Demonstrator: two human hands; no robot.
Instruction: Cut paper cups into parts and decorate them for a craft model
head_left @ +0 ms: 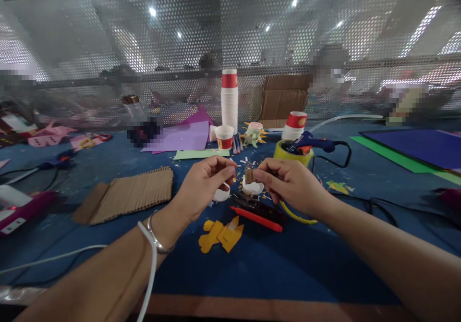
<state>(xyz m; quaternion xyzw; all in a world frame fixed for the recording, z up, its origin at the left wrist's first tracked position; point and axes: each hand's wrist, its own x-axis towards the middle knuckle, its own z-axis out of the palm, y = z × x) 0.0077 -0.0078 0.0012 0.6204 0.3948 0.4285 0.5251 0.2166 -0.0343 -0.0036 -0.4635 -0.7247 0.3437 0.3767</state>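
Between the thumb and fingers of my right hand (288, 182) is a small piece of brown cardboard (248, 176), held above a white round cup piece (253, 187). My left hand (209, 182) faces it with fingertips pinched together; anything between them is too small to make out. Another white round piece (222, 193) lies beside the left fingers. Below the hands, a red marker (257, 219) rests near dark scissors-like tools, partly hidden. Yellow-orange paper cutouts (221, 234) lie closer to me on the blue table (288, 269).
Behind stand stacked paper cups (229, 103) and a red-white cup (224, 138). A glue gun (313, 142) rests on a yellow tape roll (293, 154). Corrugated cardboard (135, 193) lies left, purple paper (176, 138) behind. Cables cross both sides; a white cable (151, 269) passes over my left wrist.
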